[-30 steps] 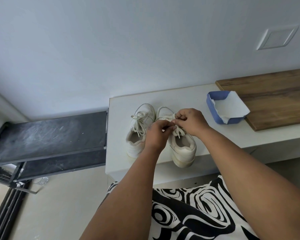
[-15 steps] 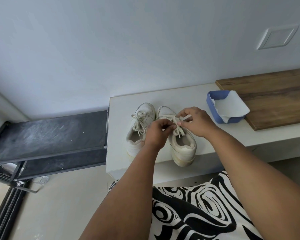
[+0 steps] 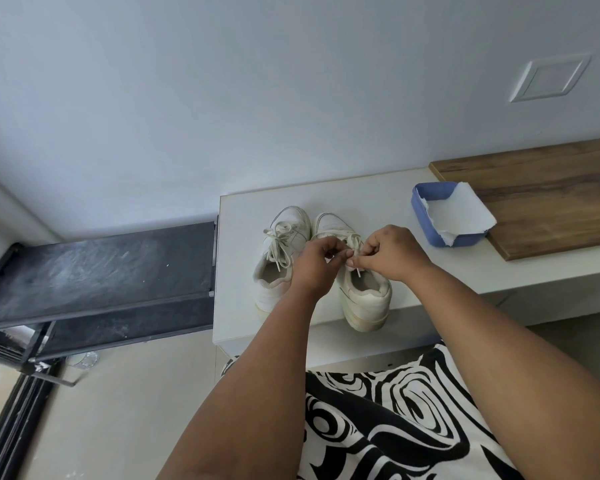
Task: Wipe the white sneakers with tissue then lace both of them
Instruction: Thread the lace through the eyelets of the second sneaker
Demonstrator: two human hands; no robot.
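A white ledge [image 3: 388,199] met the grey wall; two white sneakers [image 3: 364,296] stood near its front edge. Left hand [image 3: 314,259] and right hand [image 3: 390,252] pinched the right sneaker's lace [image 3: 355,242], bare ledge between them and the blue tissue box [image 3: 444,216]

The right hand [image 3: 390,252] moved in toward 9 o'clock and met the left hand [image 3: 317,259], and both pinched the lace [image 3: 355,242] over the right sneaker [image 3: 364,296].
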